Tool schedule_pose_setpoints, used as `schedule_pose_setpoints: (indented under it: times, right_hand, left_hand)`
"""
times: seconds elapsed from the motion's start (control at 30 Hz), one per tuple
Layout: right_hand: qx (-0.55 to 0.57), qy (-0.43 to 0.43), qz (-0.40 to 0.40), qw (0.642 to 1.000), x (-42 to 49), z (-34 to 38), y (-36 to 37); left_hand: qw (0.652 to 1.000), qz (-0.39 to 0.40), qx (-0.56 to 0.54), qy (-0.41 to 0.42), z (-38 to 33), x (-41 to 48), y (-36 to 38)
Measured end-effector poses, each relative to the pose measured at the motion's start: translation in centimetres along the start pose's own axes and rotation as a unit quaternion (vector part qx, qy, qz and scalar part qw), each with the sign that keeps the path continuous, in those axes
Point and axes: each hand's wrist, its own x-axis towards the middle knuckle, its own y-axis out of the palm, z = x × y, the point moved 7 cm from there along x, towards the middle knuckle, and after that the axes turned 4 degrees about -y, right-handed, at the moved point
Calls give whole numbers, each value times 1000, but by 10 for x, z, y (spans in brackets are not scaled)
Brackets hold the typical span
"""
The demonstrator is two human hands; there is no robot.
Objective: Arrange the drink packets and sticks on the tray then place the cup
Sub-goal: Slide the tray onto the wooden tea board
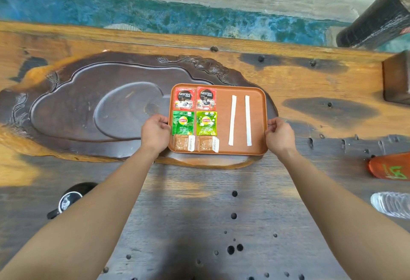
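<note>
Tray (240, 149) between both gripping hands

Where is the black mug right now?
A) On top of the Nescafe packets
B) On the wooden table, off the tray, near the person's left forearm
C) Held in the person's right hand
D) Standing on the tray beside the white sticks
B: the black mug stands on the wooden table beside the left forearm, well off the tray, which the left hand and right hand grip by its sides.
</note>
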Motion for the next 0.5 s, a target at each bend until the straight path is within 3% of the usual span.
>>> schedule_pose_setpoints:
  times: [0.4, 0.5]
  right_hand:
    - [9, 2, 3, 1000, -1, -8, 6]
    - [12, -10, -26, 1000, -14, -10, 1]
  left_hand:
    - [1000, 7, -2, 15, -1, 2, 4]
    - [1000, -13, 9, 20, 6, -6, -5]
